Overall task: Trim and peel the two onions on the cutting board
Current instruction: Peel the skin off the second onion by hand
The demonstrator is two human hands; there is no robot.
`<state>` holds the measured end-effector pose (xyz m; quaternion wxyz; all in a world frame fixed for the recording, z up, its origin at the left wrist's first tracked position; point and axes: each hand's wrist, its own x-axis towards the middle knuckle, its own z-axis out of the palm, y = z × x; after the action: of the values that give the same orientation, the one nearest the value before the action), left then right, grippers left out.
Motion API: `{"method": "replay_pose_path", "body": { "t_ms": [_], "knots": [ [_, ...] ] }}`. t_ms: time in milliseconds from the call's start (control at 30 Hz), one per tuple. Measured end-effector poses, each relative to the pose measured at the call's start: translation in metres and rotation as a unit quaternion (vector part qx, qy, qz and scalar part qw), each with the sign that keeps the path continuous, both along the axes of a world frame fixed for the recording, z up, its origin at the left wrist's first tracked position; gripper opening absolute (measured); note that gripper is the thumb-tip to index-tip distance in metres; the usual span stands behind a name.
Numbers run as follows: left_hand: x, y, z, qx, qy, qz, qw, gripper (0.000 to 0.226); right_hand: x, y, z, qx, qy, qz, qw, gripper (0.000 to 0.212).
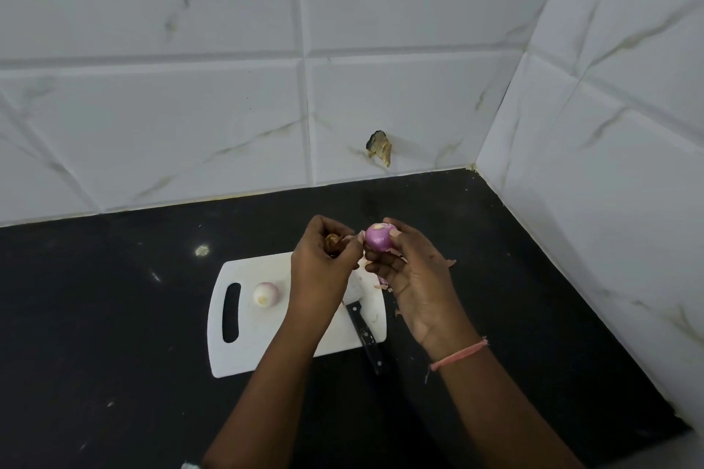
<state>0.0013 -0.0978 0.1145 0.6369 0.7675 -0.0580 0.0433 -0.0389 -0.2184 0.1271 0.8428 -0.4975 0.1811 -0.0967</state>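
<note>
Peeling onion above board
Right hand [409, 270] grips purple onion [378, 238]; left hand [324, 259] pinches skin [335, 241] just beside it. Peeled onion [266, 294] on board [266, 350].

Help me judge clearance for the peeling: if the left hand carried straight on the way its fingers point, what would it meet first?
Probably the purple onion held in the right hand. The left hand, gripping peeled skin, points up and right toward it, though depth is unclear.

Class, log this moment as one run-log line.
right hand: holds purple onion | left hand: grips skin scraps | peeled onion: on cutting board | knife: idle
</note>
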Motion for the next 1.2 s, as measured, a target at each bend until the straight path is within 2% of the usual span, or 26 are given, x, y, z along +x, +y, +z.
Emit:
{"method": "replay_pose_path", "body": {
  "t_ms": [100, 233, 433, 600, 700, 800, 900, 1000, 1200],
  "knots": [
    [0.003, 0.001, -0.004, -0.019, -0.009, -0.010, 1.000, 0.014, 0.000, -0.001, 0.002, 0.040, 0.012, -0.013, 0.999, 0.023],
    [0.008, -0.001, -0.015, -0.016, 0.027, -0.008, 0.999, 0.018, -0.002, -0.008, 0.004, 0.170, 0.027, -0.029, 0.985, 0.025],
    [0.012, -0.024, -0.042, 0.082, 0.081, -0.079, 0.990, 0.021, -0.008, -0.017, 0.005, 0.224, 0.040, -0.049, 0.973, 0.027],
    [0.014, -0.036, -0.041, 0.093, 0.044, -0.120, 0.987, 0.029, -0.011, -0.024, 0.002, 0.232, 0.041, -0.052, 0.971, 0.040],
    [0.010, -0.036, -0.025, 0.026, 0.027, -0.144, 0.989, 0.028, -0.014, -0.027, 0.002, 0.220, 0.047, -0.035, 0.974, 0.041],
    [0.005, -0.033, -0.009, -0.057, 0.037, -0.156, 0.985, 0.028, -0.014, -0.025, 0.004, 0.184, 0.053, -0.034, 0.981, 0.033],
    [0.002, -0.032, -0.005, -0.045, 0.021, -0.181, 0.982, 0.029, -0.014, -0.021, 0.006, 0.148, 0.033, -0.030, 0.988, 0.027],
    [0.000, -0.030, -0.005, -0.034, 0.015, -0.162, 0.986, 0.029, -0.013, -0.016, 0.007, 0.113, 0.022, -0.028, 0.993, 0.029],
    [-0.001, -0.027, 0.000, -0.045, 0.019, -0.153, 0.987, 0.029, -0.013, -0.014, 0.008, 0.093, 0.010, -0.032, 0.995, 0.028]
  ]
}}
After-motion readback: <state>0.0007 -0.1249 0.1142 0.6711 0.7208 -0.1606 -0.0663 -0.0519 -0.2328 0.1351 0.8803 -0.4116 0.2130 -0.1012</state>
